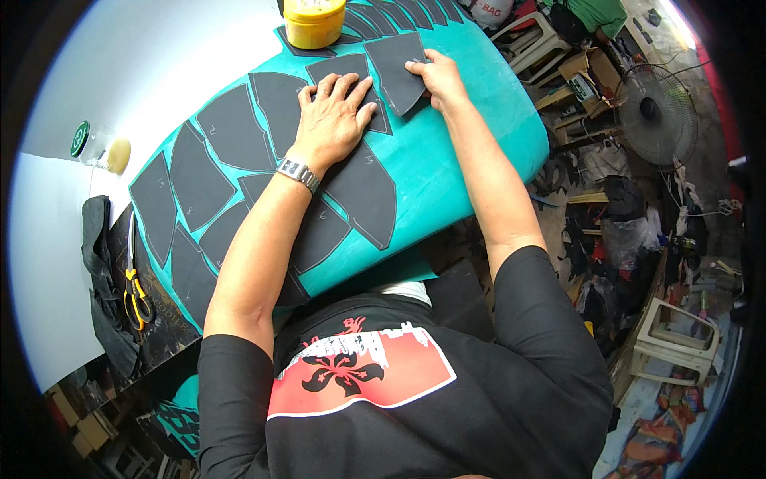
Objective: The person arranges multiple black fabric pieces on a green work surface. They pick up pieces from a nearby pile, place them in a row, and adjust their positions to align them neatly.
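The head camera looks down at a teal sheet (pixel 447 152) spread over a white table (pixel 152 56). Many dark grey cut pieces lie flat on the sheet in rows, from its near left corner up to its far edge. Each piece has curved sides and pointed ends, a bit like a leaf. Thin pale lines run around their edges, and some have small chalk marks on them.

The left hand (pixel 333 116) lies flat with its fingers spread out, not gripping anything. It presses down on a dark grey piece (pixel 351 80) near the middle of the sheet. A silver watch (pixel 299 173) sits on that wrist.

The right hand (pixel 437 76) is just beside it, toward the far edge of the sheet. Its fingers pinch the right edge of another grey piece (pixel 396 68), which lies next to the pressed one and partly over it.

A yellow tub (pixel 313 21) stands at the far edge of the sheet, on top of some grey pieces. Scissors with yellow handles (pixel 134 291) lie off the sheet, near the left edge of the table, next to a dark cloth (pixel 100 263). A small clear jar with a green lid (pixel 86 140) rests on the white table, well apart from the hands.
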A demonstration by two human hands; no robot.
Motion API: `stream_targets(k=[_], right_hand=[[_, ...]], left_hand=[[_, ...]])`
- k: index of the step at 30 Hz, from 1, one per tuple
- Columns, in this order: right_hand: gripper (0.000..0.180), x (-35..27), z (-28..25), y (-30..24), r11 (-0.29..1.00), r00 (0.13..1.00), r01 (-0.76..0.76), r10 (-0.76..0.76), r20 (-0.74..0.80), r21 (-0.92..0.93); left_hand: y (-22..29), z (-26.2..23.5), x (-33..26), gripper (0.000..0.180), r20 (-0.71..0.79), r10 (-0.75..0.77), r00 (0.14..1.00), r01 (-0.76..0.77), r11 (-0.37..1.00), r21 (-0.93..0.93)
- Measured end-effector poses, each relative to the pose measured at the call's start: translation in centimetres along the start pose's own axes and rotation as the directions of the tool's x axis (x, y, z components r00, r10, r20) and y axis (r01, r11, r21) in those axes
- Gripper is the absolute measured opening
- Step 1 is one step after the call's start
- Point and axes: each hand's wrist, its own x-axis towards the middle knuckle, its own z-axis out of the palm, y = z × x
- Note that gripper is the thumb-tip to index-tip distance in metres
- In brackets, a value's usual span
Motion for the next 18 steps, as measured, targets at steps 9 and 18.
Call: stream_targets(k=[9, 18], right_hand=[[0.055, 0.5, 0.6, 0.1, 0.993, 0.993, 0.117, -0.117, 0.004, -0.023], [0.059, -0.6, -4.4, -8.0, 0.998, 0.906, 0.040, -0.059, 0.419, 0.053]], left_hand=[[-0.3, 0.1, 0.6, 0.049, -0.007, -0.013, 1.000, 0.014, 1.000, 0.013], [-1.0, -0.8, 1.5, 0.049, 0.013, -0.151, 0.988, 0.150, 0.960, -0.237]])
